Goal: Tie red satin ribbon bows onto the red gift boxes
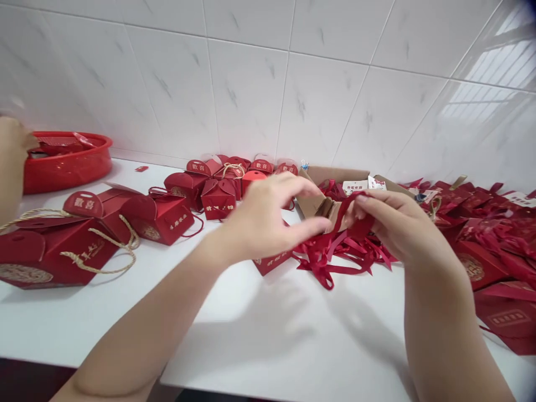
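My right hand (389,220) pinches a dark red ribbon (344,215) above the table, and part of the ribbon hangs down toward a loose pile of red ribbons (330,254). To its left, my left hand (272,215) is held with thumb and fingers apart, the thumb tip close to the ribbon and nothing seen in its grasp. Beneath my left hand stands a small red gift box (274,261) with gold lettering, mostly covered by the hand. Behind the hands, an open cardboard carton (310,195) holds red items and white tags.
Red gift boxes with rope handles (62,251) stand at left, and several smaller boxes (218,195) are grouped by the tiled wall. Ribboned red boxes (494,268) are heaped at right. Another person's hand (14,137) reaches to a red plastic basket (69,170) at far left.
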### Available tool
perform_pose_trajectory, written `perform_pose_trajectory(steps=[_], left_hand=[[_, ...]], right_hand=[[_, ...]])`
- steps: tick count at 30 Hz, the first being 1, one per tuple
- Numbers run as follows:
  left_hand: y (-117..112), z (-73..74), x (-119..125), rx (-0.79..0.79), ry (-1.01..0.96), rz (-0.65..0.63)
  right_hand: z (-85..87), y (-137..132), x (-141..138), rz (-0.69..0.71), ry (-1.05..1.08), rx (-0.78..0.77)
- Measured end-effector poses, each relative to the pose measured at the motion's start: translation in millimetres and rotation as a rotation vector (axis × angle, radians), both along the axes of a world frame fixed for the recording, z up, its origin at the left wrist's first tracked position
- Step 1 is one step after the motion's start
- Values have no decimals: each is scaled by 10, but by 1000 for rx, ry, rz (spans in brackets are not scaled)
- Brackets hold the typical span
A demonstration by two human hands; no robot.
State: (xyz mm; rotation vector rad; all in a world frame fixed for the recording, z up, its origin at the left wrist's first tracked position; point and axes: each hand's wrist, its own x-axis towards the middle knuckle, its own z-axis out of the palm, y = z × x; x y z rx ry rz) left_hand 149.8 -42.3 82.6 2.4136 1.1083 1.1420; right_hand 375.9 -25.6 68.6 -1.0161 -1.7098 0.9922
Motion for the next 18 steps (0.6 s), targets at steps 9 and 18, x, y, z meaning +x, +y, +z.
perform_pose_trajectory(steps=[9, 18], left_hand=[[-34, 82, 0, -476, -150, -329], [-125, 256, -276, -318, -153, -167]], right_hand=[[86, -118, -52, 223, 316, -121], [165, -35, 220, -63, 531, 133]])
